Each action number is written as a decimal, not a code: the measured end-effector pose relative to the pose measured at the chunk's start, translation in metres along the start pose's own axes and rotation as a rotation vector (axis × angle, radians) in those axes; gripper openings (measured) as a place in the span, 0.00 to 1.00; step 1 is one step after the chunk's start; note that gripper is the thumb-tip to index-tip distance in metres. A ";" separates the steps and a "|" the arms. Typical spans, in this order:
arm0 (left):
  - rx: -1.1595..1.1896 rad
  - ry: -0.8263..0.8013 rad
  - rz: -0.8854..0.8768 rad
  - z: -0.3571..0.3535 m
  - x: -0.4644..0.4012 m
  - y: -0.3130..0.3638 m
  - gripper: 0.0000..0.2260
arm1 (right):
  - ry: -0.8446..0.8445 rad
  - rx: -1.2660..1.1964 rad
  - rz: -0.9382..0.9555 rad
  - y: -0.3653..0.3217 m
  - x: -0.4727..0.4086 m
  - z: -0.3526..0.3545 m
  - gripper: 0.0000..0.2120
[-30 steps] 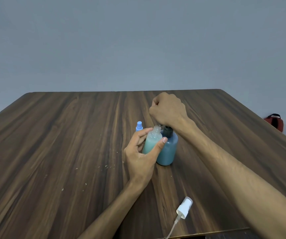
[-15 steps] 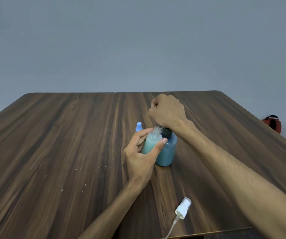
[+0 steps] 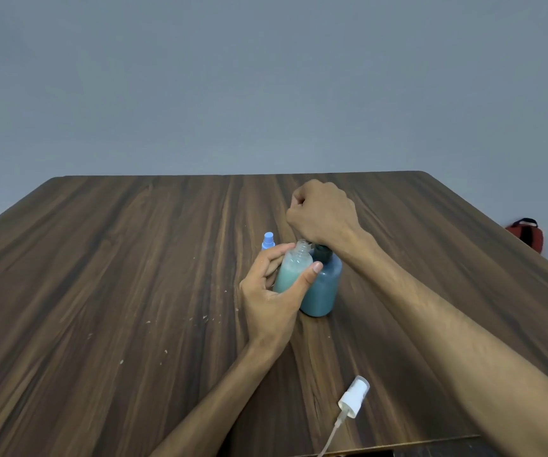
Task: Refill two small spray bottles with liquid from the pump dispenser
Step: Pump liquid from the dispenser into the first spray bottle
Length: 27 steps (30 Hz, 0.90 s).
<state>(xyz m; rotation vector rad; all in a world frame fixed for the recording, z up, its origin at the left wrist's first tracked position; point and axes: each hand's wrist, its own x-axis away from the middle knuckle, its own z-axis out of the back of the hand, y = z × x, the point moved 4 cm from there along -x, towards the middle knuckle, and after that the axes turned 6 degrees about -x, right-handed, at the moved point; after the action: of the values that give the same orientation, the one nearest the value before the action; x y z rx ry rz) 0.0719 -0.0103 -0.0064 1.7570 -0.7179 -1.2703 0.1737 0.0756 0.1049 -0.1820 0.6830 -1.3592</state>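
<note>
Clear spray bottle [image 3: 291, 273] gripped by left hand [image 3: 271, 293] | right hand [image 3: 322, 216] fisted over pump dispenser [image 3: 322, 288]

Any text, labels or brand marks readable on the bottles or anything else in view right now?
None readable: the small spray bottle in the left hand, the pump dispenser under the right hand, and the white spray cap show no print or label.

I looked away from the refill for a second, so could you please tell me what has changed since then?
Almost nothing. The right hand on the pump dispenser sits a touch higher than a second ago. The left hand still holds the open bottle beside it; the white sprayer and blue-capped bottle have not moved.
</note>
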 end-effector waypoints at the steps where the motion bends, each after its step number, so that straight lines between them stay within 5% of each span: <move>1: -0.003 0.002 -0.001 0.001 0.000 -0.001 0.20 | -0.016 0.010 0.000 0.000 0.001 -0.002 0.07; 27: -0.002 -0.010 0.011 -0.001 0.000 0.000 0.20 | 0.017 -0.005 0.004 -0.001 -0.002 0.003 0.06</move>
<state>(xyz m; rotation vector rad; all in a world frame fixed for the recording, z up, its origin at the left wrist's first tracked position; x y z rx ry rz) 0.0728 -0.0095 -0.0065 1.7434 -0.7311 -1.2732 0.1744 0.0766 0.1079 -0.1731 0.7008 -1.3566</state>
